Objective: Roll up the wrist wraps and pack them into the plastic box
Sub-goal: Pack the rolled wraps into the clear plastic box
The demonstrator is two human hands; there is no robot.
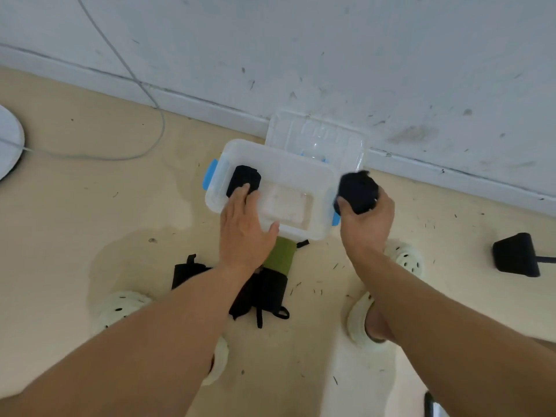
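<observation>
A clear plastic box [304, 173] with blue latches stands open on the floor by the wall. One rolled black wrist wrap [243, 176] lies in its left end. My left hand [244, 230] lies flat over the box's near left rim, its straight fingertips touching that roll. My right hand [365, 219] grips a second rolled black wrist wrap [358, 188] just outside the box's right end. Several unrolled wraps lie on the floor between my forearms: a green one [281, 255] and black ones [266, 291].
The box's clear lid [319, 136] leans against the wall behind it. A grey cable [150, 94] runs down the wall to a white round base [9, 139] at the left. A black object [516, 255] sits at the right. Pale perforated clogs [404, 257] surround the wraps.
</observation>
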